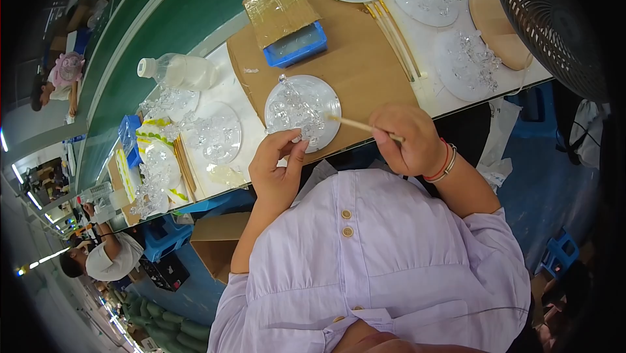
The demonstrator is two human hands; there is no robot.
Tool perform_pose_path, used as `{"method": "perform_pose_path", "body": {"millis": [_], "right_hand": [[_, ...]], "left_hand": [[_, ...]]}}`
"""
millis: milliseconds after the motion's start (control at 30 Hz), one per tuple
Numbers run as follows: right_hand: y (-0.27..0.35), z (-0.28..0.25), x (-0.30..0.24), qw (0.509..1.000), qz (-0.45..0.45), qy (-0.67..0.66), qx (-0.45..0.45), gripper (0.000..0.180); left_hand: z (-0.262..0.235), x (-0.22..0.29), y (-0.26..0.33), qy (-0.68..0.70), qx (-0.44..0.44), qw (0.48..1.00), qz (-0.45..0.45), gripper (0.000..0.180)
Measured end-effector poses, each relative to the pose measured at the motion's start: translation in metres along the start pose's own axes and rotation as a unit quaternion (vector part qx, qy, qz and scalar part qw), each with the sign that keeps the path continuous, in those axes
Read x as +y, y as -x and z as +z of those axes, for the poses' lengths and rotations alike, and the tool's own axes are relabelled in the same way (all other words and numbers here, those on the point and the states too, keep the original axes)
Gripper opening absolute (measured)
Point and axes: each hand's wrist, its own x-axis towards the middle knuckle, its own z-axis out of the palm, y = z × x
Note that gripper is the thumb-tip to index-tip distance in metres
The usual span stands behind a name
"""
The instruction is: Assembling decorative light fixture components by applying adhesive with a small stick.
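Observation:
A round white plate sits before me on brown cardboard, heaped with small clear plastic pieces. At its near left edge my left hand has thumb and forefinger drawn together; what they hold, if anything, is too small to make out. My right hand, to the right of the plate, is closed around a thin wooden stick. The stick points left, its far tip over the plate's right side. Behind the plate stands a blue box with a brown cardboard flap on top.
More plates with clear pieces stand left and right. Several thin sticks lie on the cardboard. A translucent bottle stands far left, a black fan far right. Other people sit along the left.

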Motion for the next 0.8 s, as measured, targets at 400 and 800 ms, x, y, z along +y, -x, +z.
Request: {"method": "perform_pose_path", "body": {"millis": [400, 800], "right_hand": [[-0.007, 0.007, 0.003, 0.999, -0.008, -0.028, -0.013, 0.012], [-0.003, -0.007, 0.001, 1.0, 0.01, 0.001, -0.005, 0.007]], "left_hand": [[-0.004, 0.001, 0.0, -0.017, -0.016, 1.0, 0.007, 0.019], [-0.008, 0.014, -0.014, -0.108, -0.027, 0.987, 0.113, 0.02]]}}
